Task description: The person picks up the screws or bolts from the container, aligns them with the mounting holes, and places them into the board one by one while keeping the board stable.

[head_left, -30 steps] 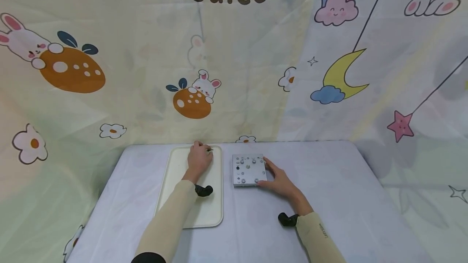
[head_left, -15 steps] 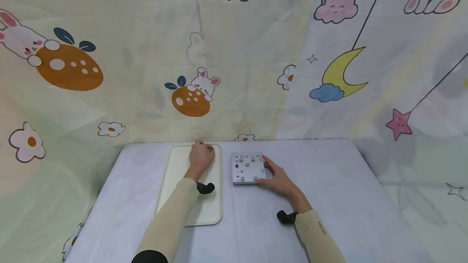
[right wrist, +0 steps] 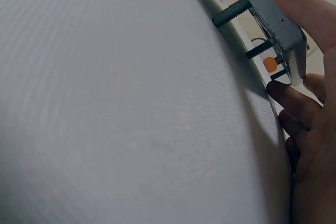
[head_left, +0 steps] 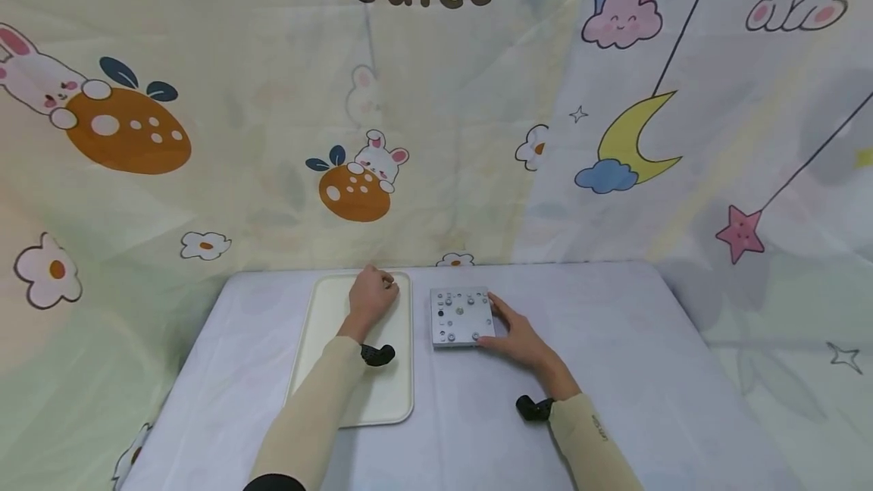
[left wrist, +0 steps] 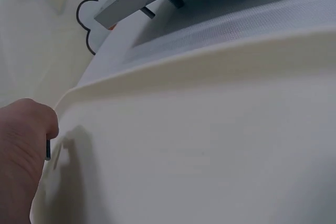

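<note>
At the far end of a cream tray, my left hand pinches a small thin metal piece that looks like a screw. Only its dark tip sticks out below the fingers in the left wrist view. To the right of the tray is a square grey metal plate with several screws set in its top. My right hand grips the plate's right side, thumb at the near edge and fingers at the far right corner. Threaded bolts poke out beneath the plate in the right wrist view.
A white cloth covers the table, which meets a printed cartoon curtain at the back. The tray's raised rim runs between the left hand and the plate. Dark wrist camera mounts jut from both wrists.
The left fingers have shifted slightly, and the screw shows less at their right side than before. The right hand keeps its hold on the plate, which stays in place. The head view has drifted slightly.
</note>
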`<move>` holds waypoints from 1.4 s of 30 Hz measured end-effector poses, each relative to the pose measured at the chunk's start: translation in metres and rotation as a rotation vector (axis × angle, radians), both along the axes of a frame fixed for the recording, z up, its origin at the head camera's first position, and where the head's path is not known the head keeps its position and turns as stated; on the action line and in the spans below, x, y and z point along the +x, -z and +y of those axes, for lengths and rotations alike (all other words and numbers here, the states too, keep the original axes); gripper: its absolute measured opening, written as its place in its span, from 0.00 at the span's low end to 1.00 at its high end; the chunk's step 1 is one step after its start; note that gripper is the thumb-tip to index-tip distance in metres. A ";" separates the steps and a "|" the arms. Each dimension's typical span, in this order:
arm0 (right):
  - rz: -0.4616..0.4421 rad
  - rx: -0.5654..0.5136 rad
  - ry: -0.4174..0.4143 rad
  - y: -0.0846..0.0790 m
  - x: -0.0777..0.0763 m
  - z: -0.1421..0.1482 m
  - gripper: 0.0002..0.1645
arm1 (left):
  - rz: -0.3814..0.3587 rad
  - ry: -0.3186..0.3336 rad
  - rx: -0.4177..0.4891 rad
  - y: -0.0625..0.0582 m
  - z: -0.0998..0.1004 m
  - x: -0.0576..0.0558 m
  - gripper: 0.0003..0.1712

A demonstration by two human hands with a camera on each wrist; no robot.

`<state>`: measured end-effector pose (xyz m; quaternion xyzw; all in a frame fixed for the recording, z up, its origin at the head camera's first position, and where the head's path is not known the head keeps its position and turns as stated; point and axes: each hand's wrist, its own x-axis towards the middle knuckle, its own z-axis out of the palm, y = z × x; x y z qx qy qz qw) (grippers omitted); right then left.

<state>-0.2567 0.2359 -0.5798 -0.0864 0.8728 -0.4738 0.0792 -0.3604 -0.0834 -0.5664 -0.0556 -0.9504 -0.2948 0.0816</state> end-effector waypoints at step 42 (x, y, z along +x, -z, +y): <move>0.013 0.000 -0.014 0.001 0.000 0.001 0.63 | 0.012 0.044 0.302 -0.028 0.079 0.037 0.08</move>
